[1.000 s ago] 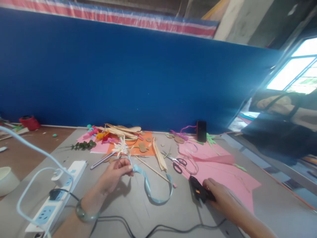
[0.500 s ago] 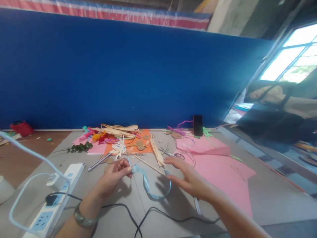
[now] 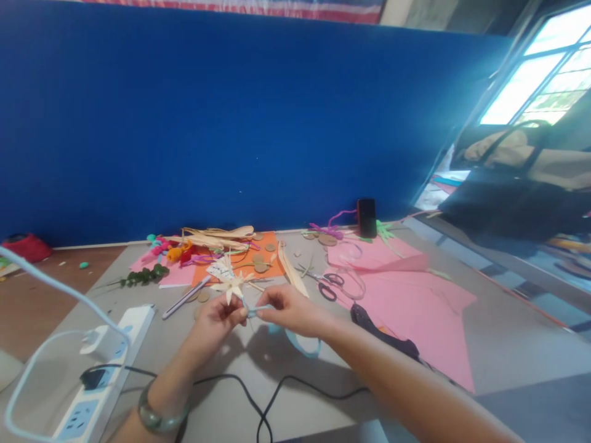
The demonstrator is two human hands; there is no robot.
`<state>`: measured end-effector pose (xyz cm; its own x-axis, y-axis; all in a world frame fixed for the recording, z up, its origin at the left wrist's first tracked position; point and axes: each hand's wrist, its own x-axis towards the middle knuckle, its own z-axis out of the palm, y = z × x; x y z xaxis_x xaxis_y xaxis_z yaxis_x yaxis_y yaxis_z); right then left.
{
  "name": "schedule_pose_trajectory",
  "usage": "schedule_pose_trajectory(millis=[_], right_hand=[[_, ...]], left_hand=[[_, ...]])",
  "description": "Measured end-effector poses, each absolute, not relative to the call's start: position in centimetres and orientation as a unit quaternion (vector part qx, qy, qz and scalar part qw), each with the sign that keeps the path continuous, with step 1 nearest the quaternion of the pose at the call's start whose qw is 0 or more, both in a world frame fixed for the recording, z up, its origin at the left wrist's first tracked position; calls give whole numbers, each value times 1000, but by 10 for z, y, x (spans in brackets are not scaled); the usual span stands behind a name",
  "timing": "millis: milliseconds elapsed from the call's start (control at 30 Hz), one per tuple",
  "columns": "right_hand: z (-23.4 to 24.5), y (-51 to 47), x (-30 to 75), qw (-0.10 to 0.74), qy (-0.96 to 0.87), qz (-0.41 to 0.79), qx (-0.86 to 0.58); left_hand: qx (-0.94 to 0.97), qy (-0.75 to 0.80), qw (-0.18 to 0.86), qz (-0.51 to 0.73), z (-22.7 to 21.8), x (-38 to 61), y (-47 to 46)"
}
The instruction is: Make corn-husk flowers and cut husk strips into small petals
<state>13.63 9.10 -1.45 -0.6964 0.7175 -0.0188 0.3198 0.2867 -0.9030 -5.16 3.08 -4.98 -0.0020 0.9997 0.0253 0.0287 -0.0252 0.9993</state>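
Note:
My left hand pinches the stem of a pale, star-shaped flower, which looks made of dried husk. Light blue ribbon is at the stem just under the petals. Close beside it, my right hand pinches a short taut stretch of that ribbon between thumb and fingers. The rest of the ribbon hangs in a loop below the right hand, partly hidden by it. Behind the right hand lies a strip of dried husk. Scissors with dark handles rest to its right.
A black glue gun lies on pink paper by my right forearm. Left are a power strip with plugs, a pale utility knife and a green sprig. Dark cables cross in front. A phone leans against the blue panel.
My right hand has moved left from the loose ribbon and husk strip to the flower stem, and now pinches the ribbon there. The flower has tilted forward. The view has dipped slightly.

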Motion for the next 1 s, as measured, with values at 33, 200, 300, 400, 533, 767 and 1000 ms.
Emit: schedule_pose_trajectory(millis=[33, 200, 300, 400, 533, 767, 1000], right_hand=[[-14, 88, 136, 212, -778, 479, -346], [-12, 72, 132, 268, -801, 394, -363], [-13, 61, 130, 283, -830, 341, -339], [-16, 50, 129, 293, -865, 263, -311], [-13, 45, 132, 256, -904, 199, -279], [5, 72, 138, 325, -773, 455, -299], [-20, 81, 132, 262, -596, 704, -283]], left_hand=[[514, 509, 470, 505, -51, -52, 32], [530, 548, 373, 528, -55, -51, 32], [538, 572, 322, 529, -53, -49, 28], [544, 585, 283, 531, -50, -44, 24], [524, 585, 280, 552, -48, -40, 19], [550, 522, 373, 534, -49, -48, 18], [531, 489, 397, 566, -46, -44, 17]])
